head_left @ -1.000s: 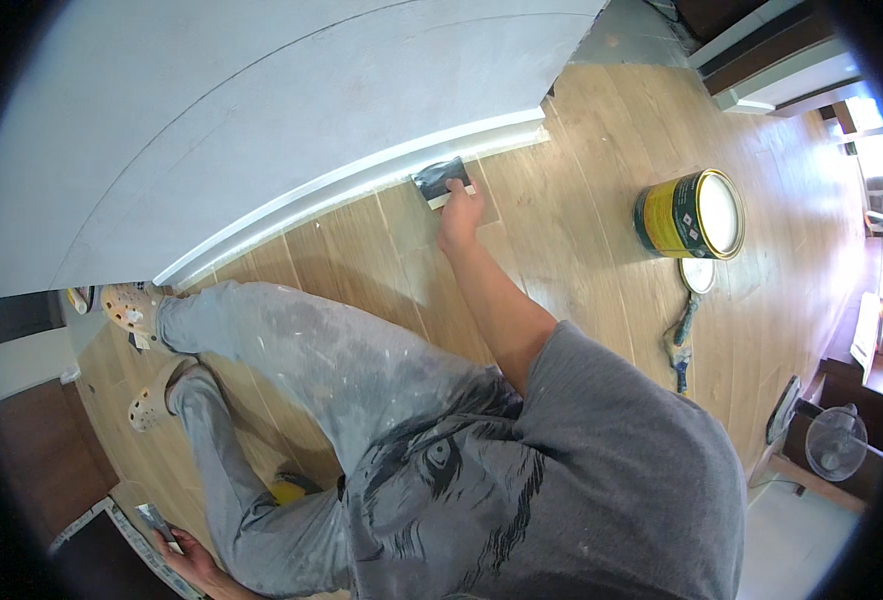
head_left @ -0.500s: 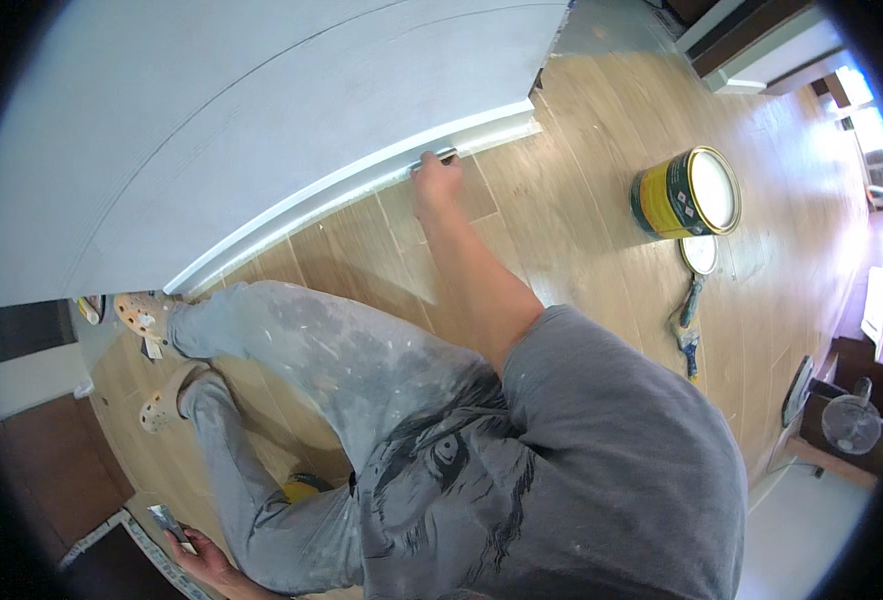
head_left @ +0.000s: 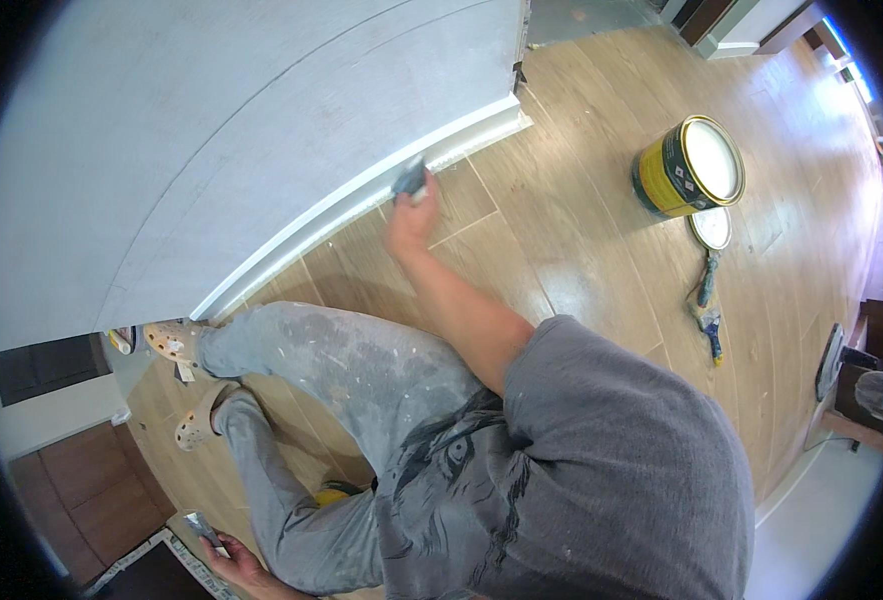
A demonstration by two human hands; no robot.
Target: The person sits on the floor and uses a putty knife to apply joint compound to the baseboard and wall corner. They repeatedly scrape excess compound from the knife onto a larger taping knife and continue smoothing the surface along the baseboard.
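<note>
My right hand (head_left: 413,222) is closed around a small grey scraper (head_left: 411,180), its flat blade against the lower edge of the white baseboard (head_left: 346,195). Pale, rough filler or paint runs along the joint between board and floor. Down at the lower left, my left hand (head_left: 236,565) grips a putty knife (head_left: 202,527) with a shiny metal blade, held off the floor beside my bent leg. Fingers partly hide both handles.
An open yellow and dark can (head_left: 666,175) of white paint stands to the right on the wood-look floor. Its lid (head_left: 710,229) and a paintbrush (head_left: 709,310) lie beside it. The pale wall panel (head_left: 211,130) rises above the baseboard. A dark, paper-edged opening (head_left: 156,575) is at lower left.
My right hand has slid a little left along the baseboard, and the scraper has turned to show its broad face. My left hand still holds the putty knife. The whole view has shifted slightly.
</note>
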